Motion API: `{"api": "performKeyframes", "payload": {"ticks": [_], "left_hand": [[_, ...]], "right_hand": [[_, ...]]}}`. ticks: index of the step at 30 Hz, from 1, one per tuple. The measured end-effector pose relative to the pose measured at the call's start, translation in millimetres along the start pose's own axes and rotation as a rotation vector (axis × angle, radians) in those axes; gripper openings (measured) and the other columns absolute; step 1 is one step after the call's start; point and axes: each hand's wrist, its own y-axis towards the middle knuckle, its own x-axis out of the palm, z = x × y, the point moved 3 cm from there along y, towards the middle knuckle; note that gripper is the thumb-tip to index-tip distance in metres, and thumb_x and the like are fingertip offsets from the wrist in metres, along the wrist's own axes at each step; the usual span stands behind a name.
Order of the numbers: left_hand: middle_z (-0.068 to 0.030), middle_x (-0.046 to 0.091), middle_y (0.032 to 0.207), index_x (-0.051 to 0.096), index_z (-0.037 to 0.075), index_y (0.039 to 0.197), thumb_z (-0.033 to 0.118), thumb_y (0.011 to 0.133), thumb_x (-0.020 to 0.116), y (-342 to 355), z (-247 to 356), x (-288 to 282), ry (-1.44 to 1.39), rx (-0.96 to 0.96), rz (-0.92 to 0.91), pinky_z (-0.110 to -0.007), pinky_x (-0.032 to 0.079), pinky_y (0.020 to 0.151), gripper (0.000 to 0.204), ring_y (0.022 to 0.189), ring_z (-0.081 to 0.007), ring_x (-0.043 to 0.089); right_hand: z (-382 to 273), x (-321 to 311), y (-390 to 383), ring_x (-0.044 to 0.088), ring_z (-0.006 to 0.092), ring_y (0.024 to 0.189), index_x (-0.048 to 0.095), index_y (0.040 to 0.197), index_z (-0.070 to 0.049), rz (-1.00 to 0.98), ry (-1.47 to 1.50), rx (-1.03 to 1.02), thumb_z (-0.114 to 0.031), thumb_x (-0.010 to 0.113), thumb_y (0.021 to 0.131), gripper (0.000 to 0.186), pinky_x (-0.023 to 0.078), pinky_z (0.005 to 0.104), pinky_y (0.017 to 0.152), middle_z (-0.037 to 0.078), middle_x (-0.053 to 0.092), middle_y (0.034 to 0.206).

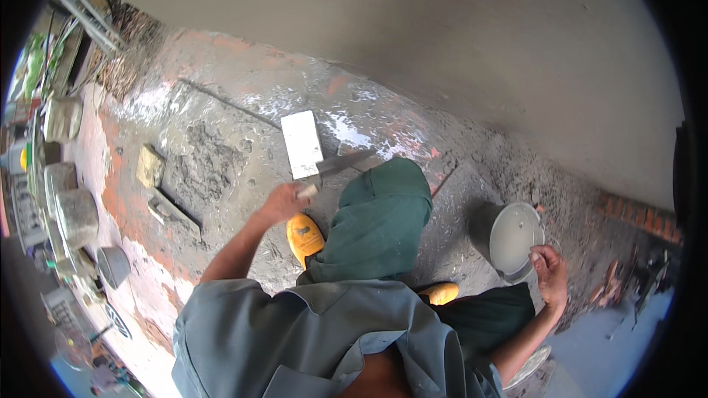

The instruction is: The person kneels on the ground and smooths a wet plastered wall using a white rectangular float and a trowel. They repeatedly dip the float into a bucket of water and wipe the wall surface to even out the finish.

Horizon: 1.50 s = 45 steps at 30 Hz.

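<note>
My left hand point(284, 203) is closed around the pale handle of a trowel point(343, 163), its dark blade pointing right beside my bent knee. Close to the blade lies a white rectangular slab point(301, 141) on the mortar-smeared floor. My right hand point(550, 276) is at the rim of a grey bucket point(483, 230), fingers pinched by its thin wire handle. Cloudy grey liquid point(515, 239) shows inside the bucket. To the left, a hand float point(174, 212) lies near a yellowish block point(150, 166) and a spread of wet mortar point(203, 163).
A smooth grey wall point(472, 51) rises along the far side. My yellow shoes point(304, 236) stand on the wet floor. Concrete blocks point(77, 217) and a dark bucket point(113, 266) line the left. Exposed bricks point(641, 217) and debris lie at the right.
</note>
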Motion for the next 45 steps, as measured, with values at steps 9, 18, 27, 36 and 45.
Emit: {"api": "performKeyframes", "payload": {"ticks": [9, 18, 27, 36, 45], "left_hand": [[-0.0332, 0.066, 0.087, 0.06, -0.007, 0.106, 0.038, 0.1, 0.057, 21, -103, -33, -0.196, -0.104, 0.671, -0.054, 0.051, 0.074, 0.046, 0.085, -0.0514, 0.065], [-0.0326, 0.068, 0.097, 0.059, -0.008, 0.1, 0.038, 0.102, 0.055, 173, -163, -79, -0.758, -0.608, 0.923, -0.053, 0.051, 0.079, 0.046, 0.092, -0.048, 0.067], [-0.0344, 0.066, 0.102, 0.052, -0.004, 0.112, 0.033, 0.099, 0.055, 131, -73, -37, -0.314, -0.34, 0.685, -0.055, 0.051, 0.084, 0.039, 0.096, -0.0501, 0.065], [-0.0308, 0.069, 0.096, 0.055, -0.002, 0.11, 0.027, 0.095, 0.061, 168, -152, -157, 0.005, -0.309, 0.708, -0.055, 0.054, 0.081, 0.033, 0.093, -0.0478, 0.068], [-0.0305, 0.069, 0.098, 0.058, -0.003, 0.109, 0.026, 0.095, 0.061, 129, -52, -80, 0.073, -0.051, 0.395, -0.056, 0.052, 0.083, 0.032, 0.094, -0.0485, 0.067]], "right_hand": [[-3, 21, 37, 0.052, 0.0086, 0.081, 0.068, 0.102, 0.0, -0.079, 0.009, 0.015, -0.024, 0.072, 0.096, 0.025, 0.043, 0.0256, 0.076, -0.003, 0.06, 0.085], [-67, 65, 72, 0.058, 0.012, 0.079, 0.068, 0.101, -0.001, -0.13, -0.235, -0.105, -0.018, 0.07, 0.093, 0.019, 0.047, 0.0282, 0.074, 0.004, 0.064, 0.082], [-148, 233, 167, 0.062, 0.0225, 0.072, 0.068, 0.098, -0.005, -0.319, -0.439, -0.309, -0.024, 0.07, 0.094, 0.02, 0.051, 0.0352, 0.073, 0.011, 0.065, 0.078], [-190, 454, 211, 0.067, 0.0323, 0.102, 0.06, 0.124, -0.005, -0.294, -0.33, -0.153, -0.041, 0.079, 0.081, 0.059, 0.053, 0.0427, 0.089, 0.017, 0.069, 0.105], [-212, 489, 178, 0.046, 0.0379, 0.125, 0.035, 0.149, -0.004, -0.203, -0.582, -0.258, -0.049, 0.084, 0.073, 0.101, 0.04, 0.0519, 0.101, 0.021, 0.047, 0.13]]}}
